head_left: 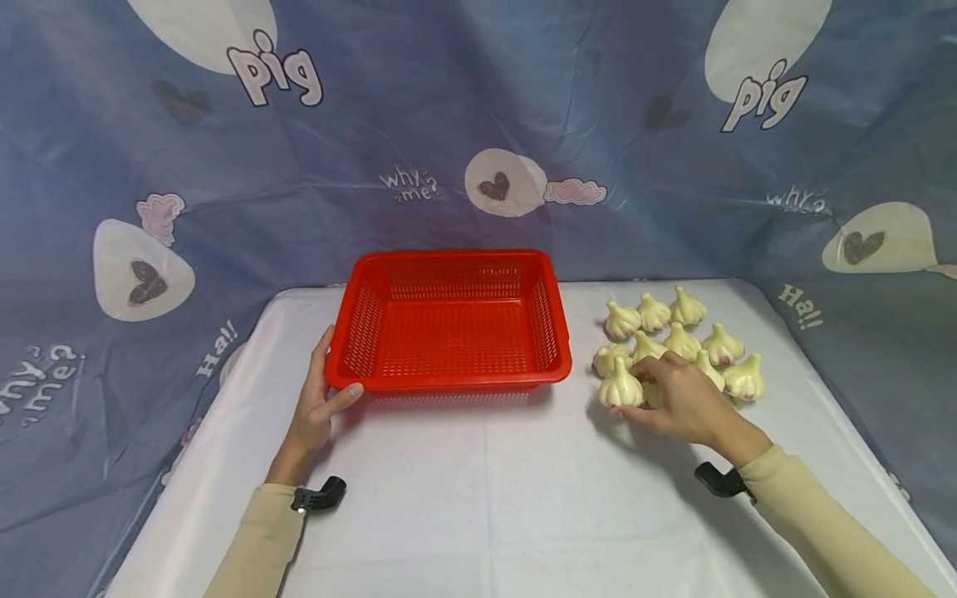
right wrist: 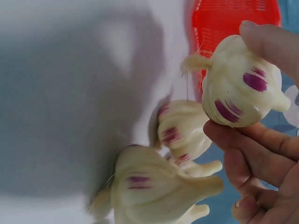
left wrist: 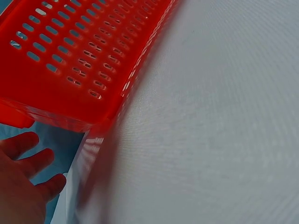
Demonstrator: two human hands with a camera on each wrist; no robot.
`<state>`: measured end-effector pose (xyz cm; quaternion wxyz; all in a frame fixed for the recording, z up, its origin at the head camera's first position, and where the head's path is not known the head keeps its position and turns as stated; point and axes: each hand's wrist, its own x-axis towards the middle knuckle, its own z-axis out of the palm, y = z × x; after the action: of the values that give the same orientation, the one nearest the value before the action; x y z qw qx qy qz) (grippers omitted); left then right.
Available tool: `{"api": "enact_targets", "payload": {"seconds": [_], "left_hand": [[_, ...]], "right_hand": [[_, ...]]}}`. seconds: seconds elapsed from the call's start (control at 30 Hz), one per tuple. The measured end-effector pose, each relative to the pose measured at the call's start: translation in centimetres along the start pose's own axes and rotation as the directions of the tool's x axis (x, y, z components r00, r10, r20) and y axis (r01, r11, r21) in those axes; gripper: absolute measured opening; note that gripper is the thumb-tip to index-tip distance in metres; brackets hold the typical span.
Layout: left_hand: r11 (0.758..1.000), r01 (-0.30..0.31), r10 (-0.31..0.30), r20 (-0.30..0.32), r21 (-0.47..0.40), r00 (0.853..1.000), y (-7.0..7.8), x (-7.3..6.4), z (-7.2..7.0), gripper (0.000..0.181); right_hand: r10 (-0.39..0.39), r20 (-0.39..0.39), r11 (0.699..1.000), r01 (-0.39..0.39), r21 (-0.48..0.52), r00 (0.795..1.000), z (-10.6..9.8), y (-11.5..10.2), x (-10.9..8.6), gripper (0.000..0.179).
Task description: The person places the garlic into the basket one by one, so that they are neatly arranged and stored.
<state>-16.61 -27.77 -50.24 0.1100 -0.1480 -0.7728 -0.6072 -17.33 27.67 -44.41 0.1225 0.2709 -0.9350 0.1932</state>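
Note:
My right hand [head_left: 684, 403] pinches a garlic bulb [head_left: 620, 387] between thumb and fingertips, at the near left of a group of garlic. In the right wrist view this garlic bulb [right wrist: 240, 84] shows purple streaks and a tuft of root fibres, raised above its neighbours. A red plastic basket [head_left: 449, 388] with slotted walls sits at the back left of centre, with nothing in it. My left hand [head_left: 317, 411] is at its near left corner, thumb along the front rim and fingers beside the left wall. In the left wrist view, straight, spread fingers [left wrist: 35, 163] lie just outside the basket.
Several more garlic bulbs [head_left: 688, 309] stand close together on the white-covered table [head_left: 486, 498], to the right of the basket. A blue printed cloth [head_left: 419, 108] hangs behind the table and along both sides.

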Motion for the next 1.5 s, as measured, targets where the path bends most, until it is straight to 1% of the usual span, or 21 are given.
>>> {"api": "enact_targets", "payload": {"seconds": [0.13, 0.27, 0.33, 0.43, 0.5, 0.63, 0.8, 1.0, 1.2, 1.4, 1.5], "left_hand": [[1.000, -0.002, 0.002, -0.004, 0.001, 1.000, 0.0, -0.1, 0.0, 0.096], [1.000, -0.013, 0.013, -0.013, -0.021, 1.000, 0.0, -0.1, 0.1, 0.095], [0.999, -0.019, 0.019, -0.012, -0.029, 1.000, 0.0, -0.2, 0.2, 0.094], [0.999, -0.015, 0.014, -0.008, -0.031, 1.000, 0.1, -0.1, 0.2, 0.095], [0.999, -0.008, 0.008, -0.003, -0.032, 1.000, 0.1, 0.0, 0.2, 0.096], [0.999, 0.006, -0.006, 0.000, -0.049, 1.000, 0.0, 0.1, 0.4, 0.096], [0.998, 0.026, -0.027, -0.010, -0.062, 1.000, -0.1, 0.0, 0.5, 0.097], [0.995, 0.018, -0.019, -0.014, -0.094, 1.000, -0.3, 0.1, 0.6, 0.097], [0.995, 0.012, -0.013, -0.008, -0.095, 1.000, -0.3, 0.1, 0.6, 0.097], [0.997, 0.019, -0.019, -0.003, -0.071, 1.000, -0.2, 0.1, 0.5, 0.097], [0.998, 0.020, -0.020, -0.001, -0.064, 1.000, -0.2, 0.0, 0.4, 0.098]], "right_hand": [[0.031, 0.019, 0.998, -0.032, 0.053, 0.999, -0.2, -0.3, 0.8, 0.052], [0.064, 0.027, 0.992, -0.066, 0.104, 0.998, -0.1, -0.3, 1.7, 0.054], [0.072, 0.019, 0.988, -0.074, 0.132, 0.997, -0.1, -0.3, 2.1, 0.054], [0.071, 0.003, 0.984, -0.071, 0.162, 0.997, -0.2, -0.3, 2.7, 0.052], [0.075, 0.005, 0.982, -0.074, 0.175, 0.997, -0.2, -0.3, 3.0, 0.052], [0.098, 0.037, 0.977, -0.103, 0.189, 0.995, -0.4, -0.3, 3.6, 0.054], [0.138, 0.069, 0.963, -0.150, 0.224, 0.988, -0.9, -0.8, 4.7, 0.057], [0.161, 0.085, 0.942, -0.179, 0.285, 0.983, -1.5, -1.7, 6.3, 0.054], [0.168, 0.090, 0.936, -0.188, 0.298, 0.982, -1.9, -2.3, 7.9, 0.050], [0.163, 0.089, 0.942, -0.182, 0.283, 0.983, -2.3, -2.8, 9.8, 0.053], [0.171, 0.096, 0.943, -0.191, 0.273, 0.981, -2.3, -3.1, 10.6, 0.056]]}}
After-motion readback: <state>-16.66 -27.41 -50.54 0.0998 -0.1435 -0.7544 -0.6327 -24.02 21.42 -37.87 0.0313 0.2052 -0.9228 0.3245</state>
